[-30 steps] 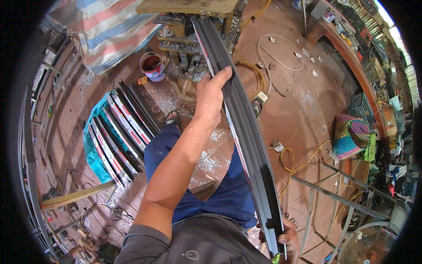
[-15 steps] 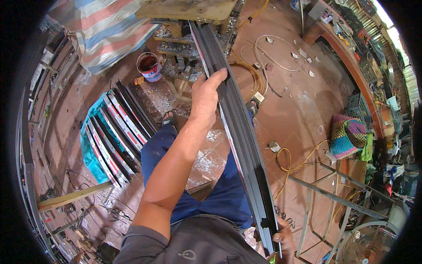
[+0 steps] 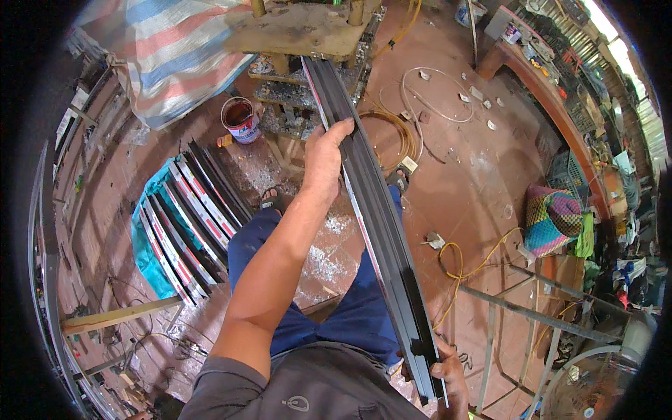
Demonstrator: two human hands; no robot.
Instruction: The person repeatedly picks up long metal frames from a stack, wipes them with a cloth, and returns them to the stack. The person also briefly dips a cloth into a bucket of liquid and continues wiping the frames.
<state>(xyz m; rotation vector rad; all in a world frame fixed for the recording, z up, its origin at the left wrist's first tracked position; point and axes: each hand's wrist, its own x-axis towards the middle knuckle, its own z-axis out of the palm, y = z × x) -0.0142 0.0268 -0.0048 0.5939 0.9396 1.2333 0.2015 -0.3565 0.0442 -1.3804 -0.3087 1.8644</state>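
Observation:
A long dark metal profile (image 3: 378,217) with lengthwise grooves runs slantwise before me. Along its left edge is a strip of red-and-white film. My left hand (image 3: 323,159) grips it by its upper part, thumb laid across the top. At its near end, my right hand (image 3: 451,374) is closed round the right edge, partly hidden by the profile. The far end reaches under the thick plate of a machine (image 3: 301,31), where its tip is hidden. Metal shavings cover the machine's lower ledges.
Several film-striped profiles (image 3: 192,210) lie on teal cloth at the left, beside a wooden bar (image 3: 119,316). A paint bucket (image 3: 240,120) stands near the machine. Hoses (image 3: 395,133) coil on the floor. At the right are a metal frame (image 3: 539,315), a fan (image 3: 588,392) and a woven bag (image 3: 553,220).
The machine and floor items sit slightly lower in the picture, as the view has tilted. Both hands keep their hold on the profile, its far end still under the plate.

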